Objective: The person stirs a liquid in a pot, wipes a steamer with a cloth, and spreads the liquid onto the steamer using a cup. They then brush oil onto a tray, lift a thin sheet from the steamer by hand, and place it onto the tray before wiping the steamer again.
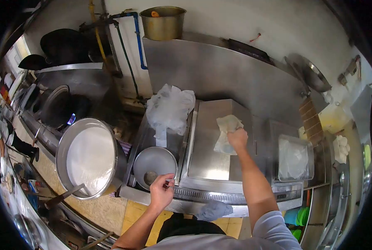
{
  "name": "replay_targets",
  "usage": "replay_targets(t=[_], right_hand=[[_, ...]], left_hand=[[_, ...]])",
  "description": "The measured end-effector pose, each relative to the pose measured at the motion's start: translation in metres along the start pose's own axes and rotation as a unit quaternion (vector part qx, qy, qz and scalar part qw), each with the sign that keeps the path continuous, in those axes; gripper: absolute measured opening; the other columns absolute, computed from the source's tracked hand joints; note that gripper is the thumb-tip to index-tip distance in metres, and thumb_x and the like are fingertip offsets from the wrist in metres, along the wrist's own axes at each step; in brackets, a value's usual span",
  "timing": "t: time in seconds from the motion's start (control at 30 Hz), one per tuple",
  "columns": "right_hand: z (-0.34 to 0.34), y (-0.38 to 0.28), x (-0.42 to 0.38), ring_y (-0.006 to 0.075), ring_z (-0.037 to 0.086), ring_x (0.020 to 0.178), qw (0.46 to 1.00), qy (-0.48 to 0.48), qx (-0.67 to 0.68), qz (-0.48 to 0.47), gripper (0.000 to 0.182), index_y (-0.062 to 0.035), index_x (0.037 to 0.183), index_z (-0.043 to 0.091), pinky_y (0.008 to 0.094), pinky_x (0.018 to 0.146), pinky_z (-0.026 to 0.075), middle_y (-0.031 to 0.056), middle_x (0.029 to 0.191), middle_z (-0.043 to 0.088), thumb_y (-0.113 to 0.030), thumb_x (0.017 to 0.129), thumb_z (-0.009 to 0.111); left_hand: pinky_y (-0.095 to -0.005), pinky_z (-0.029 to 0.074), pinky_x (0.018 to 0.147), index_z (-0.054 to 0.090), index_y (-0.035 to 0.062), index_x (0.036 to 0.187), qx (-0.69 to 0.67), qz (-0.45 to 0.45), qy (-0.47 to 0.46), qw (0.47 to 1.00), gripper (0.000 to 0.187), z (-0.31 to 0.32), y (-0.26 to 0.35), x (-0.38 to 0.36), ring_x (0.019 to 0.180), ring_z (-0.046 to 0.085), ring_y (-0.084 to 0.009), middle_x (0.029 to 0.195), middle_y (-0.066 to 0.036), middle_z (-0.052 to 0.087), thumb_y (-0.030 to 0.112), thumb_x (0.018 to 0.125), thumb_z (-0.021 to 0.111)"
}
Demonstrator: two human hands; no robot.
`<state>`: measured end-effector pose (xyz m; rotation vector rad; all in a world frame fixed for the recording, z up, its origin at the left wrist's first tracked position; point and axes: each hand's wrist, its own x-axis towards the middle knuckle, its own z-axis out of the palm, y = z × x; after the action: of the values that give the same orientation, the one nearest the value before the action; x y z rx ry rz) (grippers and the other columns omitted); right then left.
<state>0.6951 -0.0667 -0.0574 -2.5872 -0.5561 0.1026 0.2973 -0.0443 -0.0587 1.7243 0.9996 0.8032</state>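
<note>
My right hand (238, 139) is closed on a pale cloth (227, 132) that lies against the steel lid (209, 143) of the counter unit. My left hand (162, 191) is held, fingers curled, by the right edge of a round metal bowl (146, 160); whether anything is in its fingers is too small to tell. Behind the bowl sits a crumpled clear plastic bag (169, 109).
A large pot of white liquid (90, 156) with a ladle stands at the left. At the right is a clear plastic tray (293, 160). A brass-coloured pot (163, 26) rests on the ledge behind. Another person (11, 135) stands at the far left.
</note>
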Motion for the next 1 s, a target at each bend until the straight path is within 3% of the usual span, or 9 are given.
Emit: replay_targets(t=[0.2, 0.3, 0.5, 0.7, 0.8, 0.9, 1.0], right_hand=[[0.003, 0.004, -0.007, 0.0458, 0.068, 0.108, 1.0, -0.013, -0.015, -0.006, 0.049, 0.0075, 0.108, 0.071, 0.0497, 0.097, 0.054, 0.0301, 0.112, 0.071, -0.029, 0.075, 0.072], [-0.025, -0.019, -0.013, 0.0453, 0.068, 0.111, 0.996, -0.08, -0.046, -0.006, 0.049, 0.0077, 0.112, 0.07, 0.0482, 0.098, 0.054, 0.0327, 0.114, 0.07, -0.028, 0.078, 0.069], [0.002, -0.007, -0.008, 0.0468, 0.068, 0.109, 1.0, -0.013, -0.022, 0.008, 0.051, 0.0056, 0.114, 0.07, 0.0512, 0.097, 0.054, 0.0306, 0.111, 0.071, -0.035, 0.083, 0.067], [0.017, 0.002, 0.001, 0.0477, 0.068, 0.11, 0.999, -0.017, -0.038, 0.002, 0.054, 0.0038, 0.124, 0.065, 0.0523, 0.097, 0.054, 0.0306, 0.113, 0.071, -0.035, 0.087, 0.064], [0.011, 0.002, -0.001, 0.0475, 0.065, 0.114, 0.999, -0.049, -0.006, 0.016, 0.061, 0.0021, 0.131, 0.061, 0.0531, 0.1, 0.052, 0.033, 0.119, 0.068, -0.037, 0.086, 0.065], [0.009, 0.01, -0.001, 0.0469, 0.066, 0.112, 0.998, -0.057, 0.011, 0.009, 0.054, 0.0014, 0.129, 0.062, 0.0535, 0.1, 0.051, 0.0325, 0.117, 0.068, -0.031, 0.085, 0.069], [-0.003, 0.018, -0.045, 0.0456, 0.066, 0.107, 0.987, 0.093, 0.038, -0.122, 0.047, 0.0003, 0.125, 0.064, 0.0526, 0.095, 0.052, 0.0296, 0.114, 0.069, -0.024, 0.086, 0.071]], left_hand=[[-0.0309, 0.056, 0.065, 0.073, 0.0047, 0.111, 0.013, 0.013, -0.028, 0.999, 0.022, 0.004, -0.005, 0.013, 0.072, 0.07, -0.0202, 0.099, -0.012, 0.072, 0.0, 0.09, 0.071], [-0.0318, 0.057, 0.065, 0.073, 0.0051, 0.111, 0.004, 0.017, -0.039, 0.999, 0.022, 0.012, -0.015, 0.017, 0.073, 0.07, -0.0203, 0.099, -0.012, 0.072, 0.002, 0.09, 0.071], [-0.0316, 0.056, 0.067, 0.073, 0.0052, 0.112, 0.005, 0.008, -0.06, 0.998, 0.022, 0.024, -0.004, 0.025, 0.073, 0.069, -0.0202, 0.098, -0.012, 0.072, 0.004, 0.09, 0.071], [-0.0333, 0.056, 0.067, 0.072, 0.0058, 0.114, 0.025, 0.016, -0.066, 0.997, 0.024, 0.028, -0.01, 0.023, 0.073, 0.07, -0.0215, 0.099, -0.012, 0.072, 0.005, 0.09, 0.071], [-0.0305, 0.056, 0.065, 0.072, 0.0049, 0.115, 0.04, 0.037, -0.07, 0.996, 0.025, 0.031, -0.007, 0.021, 0.074, 0.068, -0.0172, 0.1, -0.011, 0.074, 0.002, 0.09, 0.072], [-0.0309, 0.056, 0.066, 0.072, 0.0053, 0.116, 0.036, 0.05, -0.063, 0.996, 0.026, 0.032, 0.007, 0.012, 0.072, 0.068, -0.0177, 0.1, -0.011, 0.074, 0.003, 0.09, 0.072], [-0.0311, 0.055, 0.066, 0.073, 0.0055, 0.116, 0.035, 0.038, -0.051, 0.997, 0.026, 0.029, 0.017, -0.007, 0.07, 0.068, -0.0175, 0.098, -0.011, 0.075, 0.005, 0.09, 0.073]])
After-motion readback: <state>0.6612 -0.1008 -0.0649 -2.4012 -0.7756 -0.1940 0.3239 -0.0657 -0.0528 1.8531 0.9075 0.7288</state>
